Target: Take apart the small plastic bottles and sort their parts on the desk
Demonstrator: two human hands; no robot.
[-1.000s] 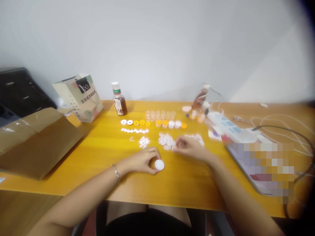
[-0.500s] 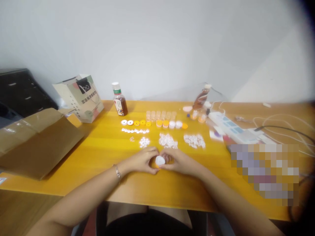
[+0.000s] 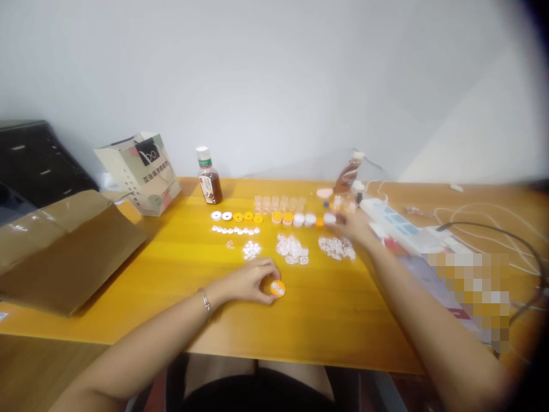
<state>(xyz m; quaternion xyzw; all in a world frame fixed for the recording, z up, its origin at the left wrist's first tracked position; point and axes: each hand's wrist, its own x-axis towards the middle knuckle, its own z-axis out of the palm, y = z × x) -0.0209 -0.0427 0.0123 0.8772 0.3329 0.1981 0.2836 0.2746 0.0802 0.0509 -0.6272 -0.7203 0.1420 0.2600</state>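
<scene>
Near the front of the table, my left hand curls its thumb and fingers around a round orange cap with small white pieces inside. Reaching out to the right, my right hand pinches a white round cap at the end of a row. Beside that cap lies an orange cap, followed leftward by white caps and orange-topped caps. Part of my right hand's fingers is hidden behind the hand itself.
Clear small cups line up behind the caps. White and yellow ringed lids form another row. Piles of small white pieces lie in front. Two drink bottles, a paper bag, a cardboard box and a power strip surround them.
My right hand has left my left hand and moved far right with the white cap. The orange cap by my left hand is now uncovered, showing white pieces inside.
</scene>
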